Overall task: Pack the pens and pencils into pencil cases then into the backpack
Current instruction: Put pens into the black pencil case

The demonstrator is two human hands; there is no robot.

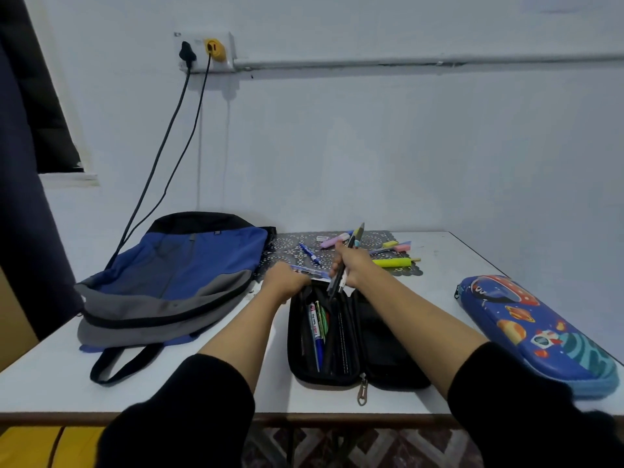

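A black pencil case was laid open on the white table, near the middle of its front edge, and several pens were seen inside its left half. The far rim of this case was held by the left hand, whose fingers were curled down over it. A bundle of pens was gripped by the right hand, with the fingers closed tightly around the shafts. The bundle was tilted, its lower tips at the far opening of the case and its upper ends pointed toward the wall. A blue and grey backpack was laid flat by the left edge of the table. A blue pencil case with a space print was placed along the right edge, closed. On a patterned mat at the back edge, a yellow highlighter, a blue pen and some pastel markers were lying loose.
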